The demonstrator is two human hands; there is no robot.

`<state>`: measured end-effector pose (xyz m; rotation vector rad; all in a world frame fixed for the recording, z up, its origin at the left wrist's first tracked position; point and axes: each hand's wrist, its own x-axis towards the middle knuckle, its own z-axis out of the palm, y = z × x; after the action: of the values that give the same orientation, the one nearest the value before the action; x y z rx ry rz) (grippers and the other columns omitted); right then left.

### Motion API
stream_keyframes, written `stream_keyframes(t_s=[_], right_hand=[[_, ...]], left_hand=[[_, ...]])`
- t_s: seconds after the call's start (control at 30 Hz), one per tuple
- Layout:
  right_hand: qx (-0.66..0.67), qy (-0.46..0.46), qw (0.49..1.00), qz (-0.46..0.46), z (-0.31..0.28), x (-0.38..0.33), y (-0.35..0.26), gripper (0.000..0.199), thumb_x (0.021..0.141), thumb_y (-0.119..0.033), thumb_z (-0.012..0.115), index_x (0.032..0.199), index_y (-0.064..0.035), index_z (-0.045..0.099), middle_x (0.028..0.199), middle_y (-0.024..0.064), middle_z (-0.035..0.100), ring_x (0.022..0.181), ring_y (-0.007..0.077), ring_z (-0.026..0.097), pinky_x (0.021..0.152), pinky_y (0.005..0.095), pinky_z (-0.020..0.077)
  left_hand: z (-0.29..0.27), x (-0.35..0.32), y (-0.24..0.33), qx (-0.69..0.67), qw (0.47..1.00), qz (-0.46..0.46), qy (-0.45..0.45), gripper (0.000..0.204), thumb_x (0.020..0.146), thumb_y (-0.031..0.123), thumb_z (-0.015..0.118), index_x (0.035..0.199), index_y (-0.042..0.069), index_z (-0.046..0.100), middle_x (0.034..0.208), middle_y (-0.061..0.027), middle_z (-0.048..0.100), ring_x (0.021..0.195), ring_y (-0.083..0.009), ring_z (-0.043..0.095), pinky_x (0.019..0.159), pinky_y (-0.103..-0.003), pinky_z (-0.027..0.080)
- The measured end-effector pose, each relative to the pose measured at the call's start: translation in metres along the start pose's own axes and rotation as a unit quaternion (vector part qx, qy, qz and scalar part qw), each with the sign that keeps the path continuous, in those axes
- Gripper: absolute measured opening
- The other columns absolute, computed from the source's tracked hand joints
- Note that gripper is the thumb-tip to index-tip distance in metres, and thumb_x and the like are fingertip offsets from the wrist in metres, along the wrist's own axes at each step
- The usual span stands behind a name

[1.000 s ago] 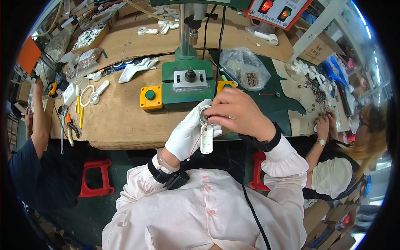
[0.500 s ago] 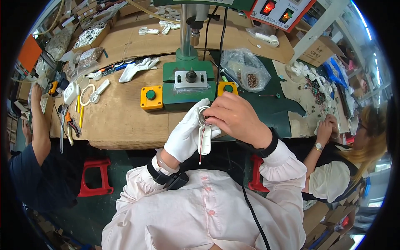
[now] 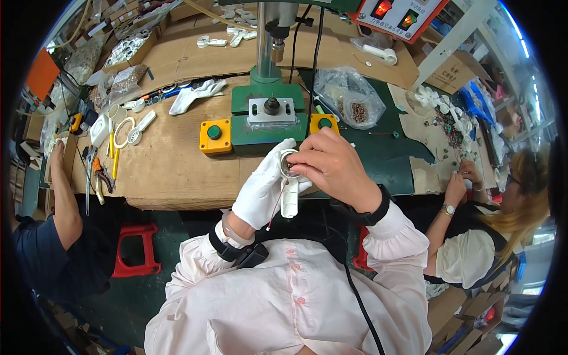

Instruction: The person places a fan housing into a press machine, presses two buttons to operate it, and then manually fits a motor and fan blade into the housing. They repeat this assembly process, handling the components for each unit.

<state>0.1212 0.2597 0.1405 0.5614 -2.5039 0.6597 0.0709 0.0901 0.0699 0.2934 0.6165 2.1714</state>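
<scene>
My left hand (image 3: 255, 194), in a white glove, holds a white plastic housing (image 3: 289, 201) with a round ring-shaped head and a short hollow handle pointing toward me. My bare right hand (image 3: 338, 170) has its thumb and fingers pinched inside the ring. What they grip there is mostly hidden by the fingers. A thin red wire (image 3: 276, 209) with a small white end hangs out of the head, beside the handle. Just beyond my hands stands a green bench press (image 3: 260, 135), with a metal plate (image 3: 255, 112) and a dark round post on its base.
Yellow button boxes (image 3: 215, 137) flank the press. A spare white glove (image 3: 198, 96), pliers (image 3: 105, 175) and white plastic parts (image 3: 135, 137) lie to the left. At right are a clear bag of small metal parts (image 3: 359, 112) and a co-worker's hands (image 3: 458, 183). Another person's arm (image 3: 64, 195) reaches in from the left.
The red wire has swung from over the handle to its left side. The housing has turned slightly in my hands. The left co-worker's arm has shifted; the right co-worker's hands moved a little.
</scene>
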Motion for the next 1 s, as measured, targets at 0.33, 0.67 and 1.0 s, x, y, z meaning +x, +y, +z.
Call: stream_keyframes(t_s=[0.33, 0.67, 1.0], right_hand=[[0.043, -0.029, 0.998, 0.022, -0.001, 0.002, 0.008, 0.021, 0.073, -0.015, 0.080, 0.094, -0.0119, 0.076, 0.083, 0.0013, 0.061, 0.080, 0.0212, 0.055, 0.071, 0.0337, 0.0437], [0.071, -0.051, 0.995, 0.044, 0.002, 0.003, 0.017, 0.020, 0.076, -0.013, 0.077, 0.096, -0.0124, 0.077, 0.085, 0.0019, 0.062, 0.083, 0.0210, 0.056, 0.074, 0.0324, 0.0441], [0.015, 0.023, 0.999, 0.037, 0.010, -0.006, 0.008, 0.022, 0.076, -0.012, 0.077, 0.098, -0.0138, 0.076, 0.084, 0.0009, 0.061, 0.080, 0.0203, 0.054, 0.070, 0.0327, 0.0434]], left_hand=[[-0.004, 0.001, 0.001, 0.009, 1.000, -0.008, -0.007, 0.057, 0.102, 0.029, 0.052, 0.150, 0.007, 0.030, 0.143, -0.0107, 0.044, 0.124, -0.0252, 0.053, 0.102, -0.047, 0.050], [-0.014, 0.003, -0.001, -0.012, 1.000, -0.023, -0.018, 0.056, 0.102, 0.034, 0.049, 0.148, 0.008, 0.032, 0.141, -0.0112, 0.046, 0.123, -0.0265, 0.055, 0.100, -0.049, 0.050], [-0.016, 0.005, 0.000, -0.075, 0.996, -0.043, 0.013, 0.047, 0.106, 0.036, 0.039, 0.145, 0.011, 0.040, 0.139, -0.0101, 0.050, 0.120, -0.0275, 0.057, 0.099, -0.050, 0.050]])
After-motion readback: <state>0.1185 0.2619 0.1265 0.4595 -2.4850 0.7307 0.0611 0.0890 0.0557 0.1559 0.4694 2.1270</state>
